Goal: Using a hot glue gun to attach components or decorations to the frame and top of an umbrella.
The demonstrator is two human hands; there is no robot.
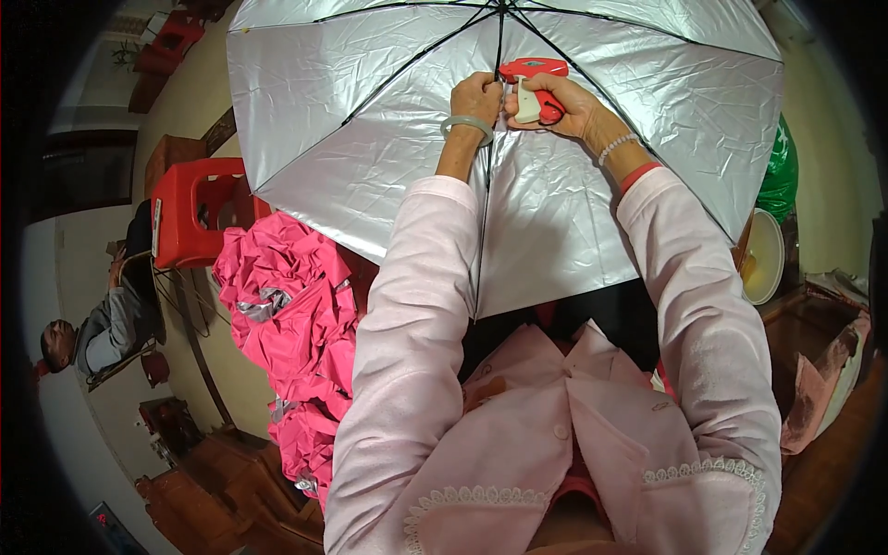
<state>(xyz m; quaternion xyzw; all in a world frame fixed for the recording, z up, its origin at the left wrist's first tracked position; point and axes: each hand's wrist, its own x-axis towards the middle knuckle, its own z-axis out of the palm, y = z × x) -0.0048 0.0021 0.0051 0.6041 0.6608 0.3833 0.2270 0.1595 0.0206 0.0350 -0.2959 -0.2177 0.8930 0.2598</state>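
An open umbrella (370,120) with a silver lining and black ribs fills the upper middle, its inside facing me. My left hand (476,97), with a pale bangle on the wrist, pinches the silver fabric beside a black rib near the hub. My right hand (564,102), wearing a bead bracelet, grips a red and white tagging gun (532,79), whose tip meets the spot my left hand holds. Both pink sleeves reach up from the lower edge.
A heap of folded pink umbrellas (291,314) lies at my left. A red plastic stool (190,208) stands behind it. Another person (102,333) reclines at far left. A pale bowl (766,254) and a green bag (782,171) sit at right.
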